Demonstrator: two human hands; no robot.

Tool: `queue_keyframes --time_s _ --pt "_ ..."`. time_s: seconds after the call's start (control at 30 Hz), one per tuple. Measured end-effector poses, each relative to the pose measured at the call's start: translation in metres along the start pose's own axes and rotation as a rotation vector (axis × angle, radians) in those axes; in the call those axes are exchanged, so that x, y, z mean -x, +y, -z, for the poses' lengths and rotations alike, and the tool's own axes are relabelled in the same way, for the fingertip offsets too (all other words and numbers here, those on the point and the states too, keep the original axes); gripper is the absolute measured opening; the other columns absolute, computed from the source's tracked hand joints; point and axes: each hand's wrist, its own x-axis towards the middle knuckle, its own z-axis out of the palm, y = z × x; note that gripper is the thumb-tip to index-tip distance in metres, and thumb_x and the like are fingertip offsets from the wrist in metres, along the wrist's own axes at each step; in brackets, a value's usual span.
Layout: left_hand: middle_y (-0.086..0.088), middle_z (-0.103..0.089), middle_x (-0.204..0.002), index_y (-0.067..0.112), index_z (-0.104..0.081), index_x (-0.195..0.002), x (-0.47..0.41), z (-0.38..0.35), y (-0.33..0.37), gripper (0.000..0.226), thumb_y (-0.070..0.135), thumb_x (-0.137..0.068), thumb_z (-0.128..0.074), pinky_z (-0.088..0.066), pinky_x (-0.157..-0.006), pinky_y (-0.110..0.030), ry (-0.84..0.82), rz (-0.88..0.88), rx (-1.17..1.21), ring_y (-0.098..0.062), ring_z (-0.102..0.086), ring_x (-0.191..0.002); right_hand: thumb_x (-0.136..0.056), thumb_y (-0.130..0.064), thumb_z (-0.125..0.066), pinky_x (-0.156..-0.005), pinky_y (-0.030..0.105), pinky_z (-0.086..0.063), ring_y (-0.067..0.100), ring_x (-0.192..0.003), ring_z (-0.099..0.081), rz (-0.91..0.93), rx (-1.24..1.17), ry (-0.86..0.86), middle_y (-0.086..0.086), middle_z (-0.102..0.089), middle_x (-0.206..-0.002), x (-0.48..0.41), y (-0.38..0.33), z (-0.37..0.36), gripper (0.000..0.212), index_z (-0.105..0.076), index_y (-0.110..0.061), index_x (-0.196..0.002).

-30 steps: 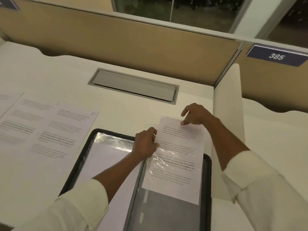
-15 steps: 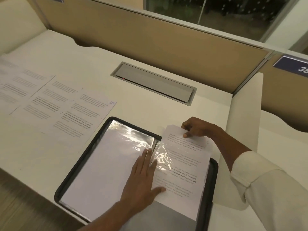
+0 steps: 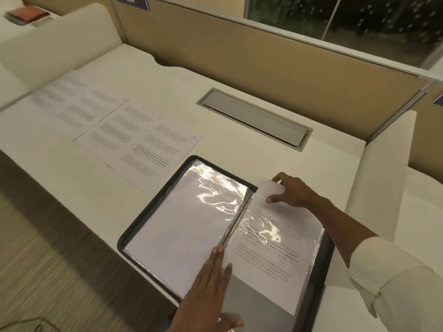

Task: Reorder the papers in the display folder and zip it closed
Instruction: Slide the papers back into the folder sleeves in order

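A black zip display folder (image 3: 134, 226) lies open on the white desk, its clear sleeves glinting. My right hand (image 3: 293, 191) pinches the top edge of a printed paper (image 3: 275, 250) that sits partly inside the right-hand clear sleeve, its top sticking out. My left hand (image 3: 211, 283) lies flat with straight fingers on the lower part of the folder, beside the spine and the paper's left edge. The left page (image 3: 182, 226) holds a blank-looking white sheet in its sleeve.
Several loose printed sheets (image 3: 134, 140) lie on the desk to the left of the folder. A grey cable hatch (image 3: 254, 117) is set in the desk behind it. Tan partition panels (image 3: 239, 56) and cream dividers (image 3: 381, 178) bound the desk.
My left hand let go of the sleeve's top, moved down and now lies flat near the spine. The paper has gone deeper into the right sleeve. The camera has swung left.
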Motion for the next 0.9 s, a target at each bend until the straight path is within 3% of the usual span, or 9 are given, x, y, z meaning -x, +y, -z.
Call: queue_keyframes --time_s 0.1,0.17,0.23,0.33,0.47,0.53,0.7,0.83,0.9 --pt "-0.025 -0.033 -0.168 0.004 -0.055 -0.153 0.011 0.0 0.003 0.107 0.09 -0.09 -0.043 -0.05 -0.112 -0.047 0.028 0.001 -0.032 -0.041 -0.036 -0.154 -0.073 -0.061 -0.087 -0.087 0.042 -0.051 0.026 -0.102 -0.061 0.003 -0.018 0.02 0.002 -0.065 -0.114 0.01 -0.008 -0.012 0.072 -0.052 -0.025 -0.125" --pt "-0.026 -0.038 -0.165 0.005 -0.058 -0.15 0.02 -0.008 0.005 0.085 0.074 -0.104 -0.036 -0.053 -0.11 -0.053 0.071 -0.019 -0.104 -0.042 -0.04 -0.152 -0.075 -0.061 -0.086 -0.085 0.042 -0.052 0.026 -0.1 -0.062 0.01 0.01 0.028 0.004 -0.066 -0.115 0.015 -0.011 -0.019 0.072 -0.051 -0.025 -0.127" --pt "-0.025 -0.04 -0.164 0.006 -0.057 -0.15 0.028 -0.02 0.006 0.07 0.06 -0.106 -0.053 -0.052 -0.109 -0.053 0.114 -0.026 -0.164 -0.043 -0.044 -0.149 -0.075 -0.064 -0.084 -0.08 0.039 -0.05 0.025 -0.096 -0.063 0.004 0.053 0.048 0.004 -0.068 -0.113 0.02 -0.013 -0.024 0.076 -0.048 -0.025 -0.129" --pt "-0.021 -0.05 -0.158 0.009 -0.054 -0.149 0.036 -0.03 0.007 0.071 0.06 -0.1 -0.064 -0.044 -0.112 -0.05 0.163 0.011 -0.173 -0.039 -0.051 -0.145 -0.069 -0.07 -0.085 -0.075 0.037 -0.049 0.023 -0.092 -0.063 -0.008 0.154 0.084 0.0 -0.066 -0.109 0.024 -0.018 -0.027 0.087 -0.042 -0.026 -0.131" --pt "-0.016 -0.062 -0.148 0.014 -0.056 -0.14 0.032 -0.017 0.01 0.042 0.041 -0.112 -0.041 -0.043 -0.107 -0.042 0.271 0.017 -0.171 -0.032 -0.061 -0.136 -0.063 -0.059 -0.094 -0.074 0.036 -0.046 0.022 -0.091 -0.059 -0.04 0.194 0.112 -0.004 -0.058 -0.105 0.026 -0.021 -0.027 0.096 -0.038 -0.027 -0.134" --pt "-0.012 -0.065 -0.145 0.015 -0.056 -0.138 0.031 -0.013 0.01 0.04 0.038 -0.114 -0.034 -0.043 -0.106 -0.041 0.27 0.015 -0.154 -0.029 -0.064 -0.133 -0.062 -0.052 -0.097 -0.075 0.036 -0.047 0.022 -0.092 -0.06 -0.065 0.194 0.102 -0.004 -0.058 -0.106 0.024 -0.017 -0.026 0.097 -0.04 -0.029 -0.136" --pt "-0.009 -0.065 -0.146 0.017 -0.056 -0.139 0.033 -0.019 0.01 0.036 0.033 -0.114 -0.036 -0.038 -0.112 -0.04 0.275 0.051 -0.16 -0.026 -0.063 -0.135 -0.063 -0.041 -0.099 -0.079 0.037 -0.047 0.021 -0.1 -0.057 -0.075 0.119 0.073 -0.001 -0.063 -0.115 0.016 -0.007 -0.02 0.081 -0.051 -0.027 -0.126" --pt "-0.013 -0.062 -0.149 0.014 -0.057 -0.14 0.035 -0.026 0.004 0.038 0.028 -0.112 -0.036 -0.042 -0.108 -0.039 0.219 0.057 -0.121 -0.027 -0.061 -0.137 -0.081 -0.035 -0.09 -0.081 0.036 -0.045 0.02 -0.102 -0.059 -0.067 0.032 -0.033 0.005 -0.063 -0.123 0.018 -0.009 -0.017 0.054 -0.054 -0.024 -0.12" --pt "-0.015 -0.06 -0.151 0.014 -0.058 -0.141 0.035 -0.028 0.003 0.039 0.028 -0.111 -0.037 -0.043 -0.108 -0.04 0.189 0.049 -0.13 -0.029 -0.06 -0.138 -0.088 -0.044 -0.082 -0.083 0.037 -0.047 0.02 -0.102 -0.059 -0.056 0.012 -0.026 0.007 -0.065 -0.123 0.018 -0.009 -0.017 0.044 -0.055 -0.025 -0.116"
